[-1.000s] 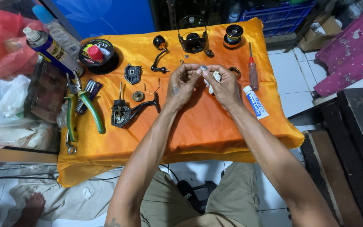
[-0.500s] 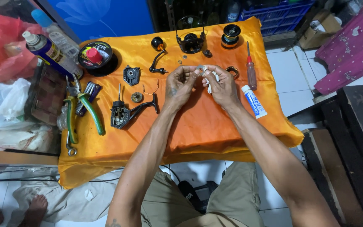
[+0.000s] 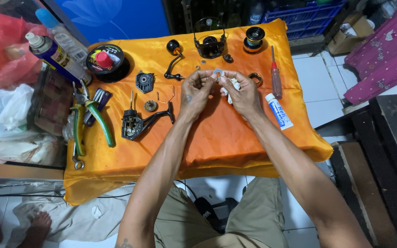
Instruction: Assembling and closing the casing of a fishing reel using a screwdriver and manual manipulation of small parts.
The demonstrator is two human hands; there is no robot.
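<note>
Over the orange cloth [image 3: 217, 142] my left hand [image 3: 197, 92] and my right hand [image 3: 240, 94] meet, fingertips together on a small pale ring-shaped washer [image 3: 218, 72]. My right hand also bunches a bit of white tissue [image 3: 233, 85] in its palm. Taken-apart fishing reel parts lie around: the black reel body [image 3: 136, 123] to the left, a crank handle [image 3: 174, 59], a side plate [image 3: 144, 81], a small gear [image 3: 150, 106], the rotor with bail [image 3: 210, 43] and a spool [image 3: 254, 37] at the far edge.
Green-handled pliers [image 3: 90, 121], a hex key set [image 3: 97, 102], a spray can [image 3: 53, 54] and a black line spool with red cap [image 3: 104, 59] sit at the left. A red screwdriver [image 3: 275, 76] and a white-blue tube [image 3: 279, 111] lie at the right. Someone's bare feet [image 3: 10, 227] show lower left.
Both hands stay together over the cloth; the fingers have shifted slightly on the small washer. The view has drifted a little. Nothing else moved.
</note>
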